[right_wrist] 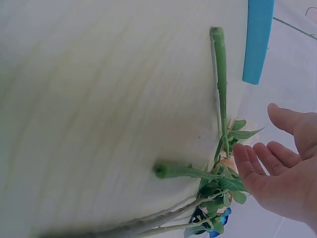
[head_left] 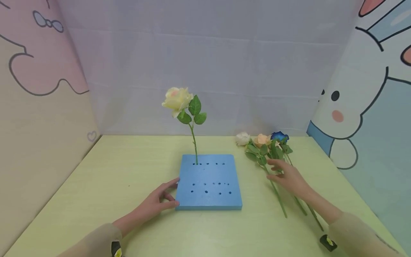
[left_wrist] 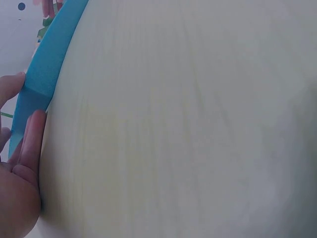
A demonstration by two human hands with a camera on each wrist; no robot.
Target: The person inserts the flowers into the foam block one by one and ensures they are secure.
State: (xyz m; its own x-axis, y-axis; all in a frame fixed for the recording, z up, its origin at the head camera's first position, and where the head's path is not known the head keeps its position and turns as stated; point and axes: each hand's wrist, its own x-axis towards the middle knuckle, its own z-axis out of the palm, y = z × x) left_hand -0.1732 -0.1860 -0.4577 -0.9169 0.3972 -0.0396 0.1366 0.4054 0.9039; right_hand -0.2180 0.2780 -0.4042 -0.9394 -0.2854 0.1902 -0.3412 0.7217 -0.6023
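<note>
The left hand [head_left: 158, 201] rests with straight fingers against the left edge of the blue foam block [head_left: 209, 182] on the desk [head_left: 112, 178], steadying it without gripping. The right hand [head_left: 289, 176] is open above the loose flowers [head_left: 263, 148], fingers spread, holding nothing yet. The step in hand seems to be picking a stem; the next move calls for closing the fingers round 1 stem only. I count 1 yellow rose [head_left: 177, 99] standing in the block and 3 flowers lying beside it: white, peach, blue.
</note>
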